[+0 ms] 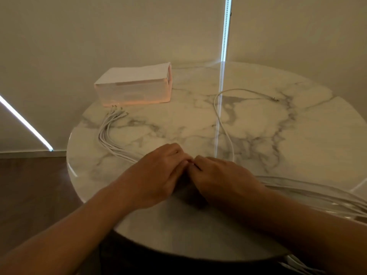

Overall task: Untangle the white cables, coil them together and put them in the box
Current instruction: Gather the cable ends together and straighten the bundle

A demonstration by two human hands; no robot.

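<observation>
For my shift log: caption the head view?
Left hand and right hand pinch white cables together on marble table; box behind.

White cables (111, 133), pale pinkish-white box (135, 90), grey-veined white marble table (258, 120)

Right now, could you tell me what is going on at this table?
A person's left hand and right hand meet at the middle of the marble table, both gripping the white cables. The bundle runs left, its plug ends fanned beside the box; more strands trail off the right edge. One loose cable loops toward the far side. Nothing is coiled yet.
</observation>
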